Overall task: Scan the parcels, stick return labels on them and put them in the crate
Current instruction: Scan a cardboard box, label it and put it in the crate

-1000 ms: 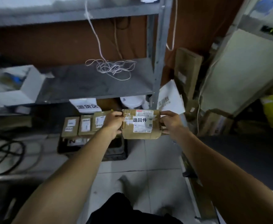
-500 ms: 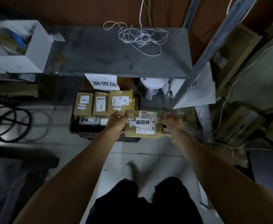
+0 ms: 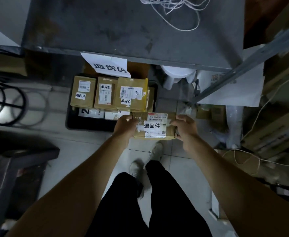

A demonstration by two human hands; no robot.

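Gripping its short ends, the left hand [image 3: 125, 128] and right hand [image 3: 185, 128] curl their fingers round a brown taped cardboard parcel [image 3: 154, 126] bearing a white return label [image 3: 152, 125], held above the black plastic crate [image 3: 89, 124]'s near edge.

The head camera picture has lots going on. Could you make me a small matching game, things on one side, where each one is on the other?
Things:
1. parcel
2. black crate
3. white string
4. paper sign

Places:
A. hanging from the shelf's front edge
B. on the floor under the shelf
C. held between the left hand and right hand
D. tangled on top of the shelf

Pairs: 1-C, 2-B, 3-D, 4-A
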